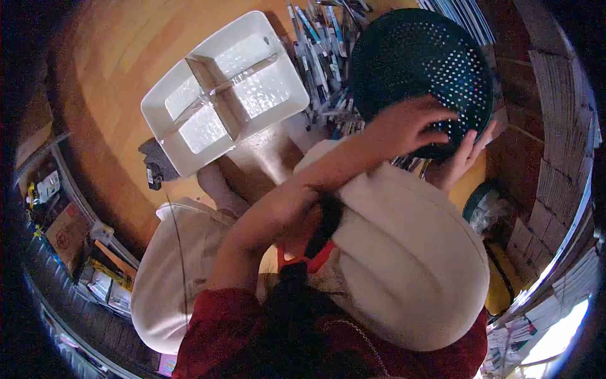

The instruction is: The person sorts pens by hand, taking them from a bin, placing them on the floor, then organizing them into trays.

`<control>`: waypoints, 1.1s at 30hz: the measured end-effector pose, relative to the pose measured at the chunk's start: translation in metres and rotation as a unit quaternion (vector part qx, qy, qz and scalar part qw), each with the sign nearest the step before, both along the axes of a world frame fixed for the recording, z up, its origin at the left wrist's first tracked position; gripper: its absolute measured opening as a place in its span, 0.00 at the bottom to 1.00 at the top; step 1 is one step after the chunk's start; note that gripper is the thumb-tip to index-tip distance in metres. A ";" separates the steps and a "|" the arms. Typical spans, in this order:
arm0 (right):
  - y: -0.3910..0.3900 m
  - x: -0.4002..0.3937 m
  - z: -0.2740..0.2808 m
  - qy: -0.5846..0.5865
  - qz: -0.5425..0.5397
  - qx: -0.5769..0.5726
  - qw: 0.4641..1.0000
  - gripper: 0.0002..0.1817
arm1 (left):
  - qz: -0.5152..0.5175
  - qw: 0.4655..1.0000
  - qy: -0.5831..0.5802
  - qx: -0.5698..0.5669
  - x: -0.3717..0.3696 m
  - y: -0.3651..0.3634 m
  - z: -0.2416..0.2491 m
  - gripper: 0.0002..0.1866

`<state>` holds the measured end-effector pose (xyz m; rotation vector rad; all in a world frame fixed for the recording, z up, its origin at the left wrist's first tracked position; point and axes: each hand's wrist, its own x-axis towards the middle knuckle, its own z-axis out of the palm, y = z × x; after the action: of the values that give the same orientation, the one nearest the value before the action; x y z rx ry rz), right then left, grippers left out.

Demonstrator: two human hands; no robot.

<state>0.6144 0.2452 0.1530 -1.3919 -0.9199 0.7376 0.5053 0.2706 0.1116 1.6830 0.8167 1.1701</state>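
Observation:
A dark green round basket (391,63) with many small holes is tilted over my knee. My right hand (459,159) grips its near right edge, fingers along the outside. My left arm reaches across my lap, and my left hand (426,123) rests over the near part of the basket, its fingers bent and spread apart. Nothing shows between those fingers. Just beyond and left of the basket lies a loose pile of pens (322,54), partly hidden by it.
A white tray (150,104) with four compartments, split by brown cardboard dividers, stands on the wooden floor (104,82). Small black items (158,165) lie beside it. Stacked paper (555,126) lines the right side. A shelf with boxes (69,234) is at left.

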 end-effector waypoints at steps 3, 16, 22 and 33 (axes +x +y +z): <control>-0.002 0.003 -0.012 0.037 0.024 0.018 0.999 0.30 | -0.057 0.997 -0.051 -0.027 0.017 -0.013 -0.008 0.14; -0.008 0.012 -0.009 -0.081 0.015 0.035 0.996 0.37 | -0.084 0.989 -0.058 -0.102 0.004 -0.013 0.004 0.07; -0.011 0.007 -0.003 -0.139 -0.032 0.035 0.989 0.35 | -0.063 0.990 -0.094 -0.078 0.005 -0.016 0.006 0.07; -0.002 -0.007 -0.002 -0.133 -0.055 0.009 0.990 0.34 | 0.036 0.991 -0.069 -0.112 0.003 -0.018 0.002 0.07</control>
<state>0.6075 0.2436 0.1510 -1.5367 -1.0426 0.4662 0.5082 0.2526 0.1135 1.3849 0.8929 1.1826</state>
